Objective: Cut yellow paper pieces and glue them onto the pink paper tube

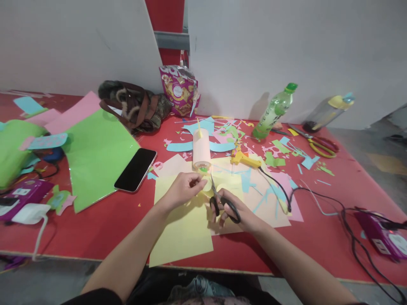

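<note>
The left hand [183, 191] pinches a small yellow paper piece [207, 184]; just right of it, the right hand [241, 212] grips black-handled scissors [216, 192], their long axis slanting forward-left, blades at the paper, contact unclear.

I see a red worktop [104, 228] with a yellow sheet [181, 237] beneath the fingers [199, 186] and a green sheet [95, 156] to their left. Beyond them stand a purple snack bag [178, 91] and, farther right, a green bottle [275, 111]; well to their right lies a purple box [370, 231].
</note>
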The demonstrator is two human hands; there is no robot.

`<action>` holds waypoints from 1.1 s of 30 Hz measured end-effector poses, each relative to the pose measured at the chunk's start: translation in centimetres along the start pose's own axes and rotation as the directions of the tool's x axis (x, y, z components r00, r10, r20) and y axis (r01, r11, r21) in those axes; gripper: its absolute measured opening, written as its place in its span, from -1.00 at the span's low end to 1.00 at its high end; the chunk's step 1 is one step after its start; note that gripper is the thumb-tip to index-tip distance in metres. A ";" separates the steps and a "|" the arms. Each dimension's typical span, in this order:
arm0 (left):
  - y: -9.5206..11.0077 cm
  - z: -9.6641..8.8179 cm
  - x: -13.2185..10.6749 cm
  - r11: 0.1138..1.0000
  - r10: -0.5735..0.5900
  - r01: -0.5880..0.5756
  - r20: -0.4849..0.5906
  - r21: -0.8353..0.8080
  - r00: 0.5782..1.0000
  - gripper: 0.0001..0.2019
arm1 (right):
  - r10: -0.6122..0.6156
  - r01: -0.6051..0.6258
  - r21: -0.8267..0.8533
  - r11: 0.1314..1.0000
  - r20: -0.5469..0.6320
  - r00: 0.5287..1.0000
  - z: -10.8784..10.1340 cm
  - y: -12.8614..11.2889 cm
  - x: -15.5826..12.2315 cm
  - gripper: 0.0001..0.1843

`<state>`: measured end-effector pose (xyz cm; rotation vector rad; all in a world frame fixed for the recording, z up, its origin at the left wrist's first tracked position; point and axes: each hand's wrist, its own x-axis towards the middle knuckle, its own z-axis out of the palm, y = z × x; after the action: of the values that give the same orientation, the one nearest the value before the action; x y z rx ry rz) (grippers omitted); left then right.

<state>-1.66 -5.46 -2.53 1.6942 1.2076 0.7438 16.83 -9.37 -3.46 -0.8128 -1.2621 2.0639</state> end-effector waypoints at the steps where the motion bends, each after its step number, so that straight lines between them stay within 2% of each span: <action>1: 0.0 0.0 0.0 1.000 0.009 -0.009 -0.002 0.017 1.000 -0.67 | 0.004 -0.004 -0.005 1.000 0.008 1.000 0.0 0.0 0.0 -0.55; 11: 0.1 0.1 0.0 0.999 0.031 -0.032 0.025 0.043 0.999 -0.68 | 0.035 -0.036 0.041 0.999 0.011 0.999 0.0 -0.2 0.0 -0.54; 15: 0.2 0.1 0.0 0.999 0.031 -0.032 0.019 0.038 0.999 -0.68 | 0.005 -0.004 0.035 0.999 -0.047 0.999 0.1 -0.1 0.1 -0.56; 22: 0.1 0.2 0.0 0.997 0.049 -0.049 0.015 0.062 0.999 -0.68 | 0.010 -0.008 0.224 0.975 -0.008 1.000 0.4 0.3 0.2 -0.55; 28: 0.1 0.2 0.0 0.996 0.050 -0.050 0.003 0.073 0.999 -0.67 | -0.066 0.072 0.076 0.995 -0.075 0.995 0.3 0.7 0.3 -0.58; 33: -0.1 0.1 0.0 0.995 0.055 -0.056 0.014 0.085 0.998 -0.68 | -0.104 0.102 -0.027 0.994 -0.086 0.991 0.1 1.0 0.4 -0.61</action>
<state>-1.57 -5.51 -2.65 1.8060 1.2033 0.7239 16.33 -9.49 -4.37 -0.8217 -1.2553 1.9156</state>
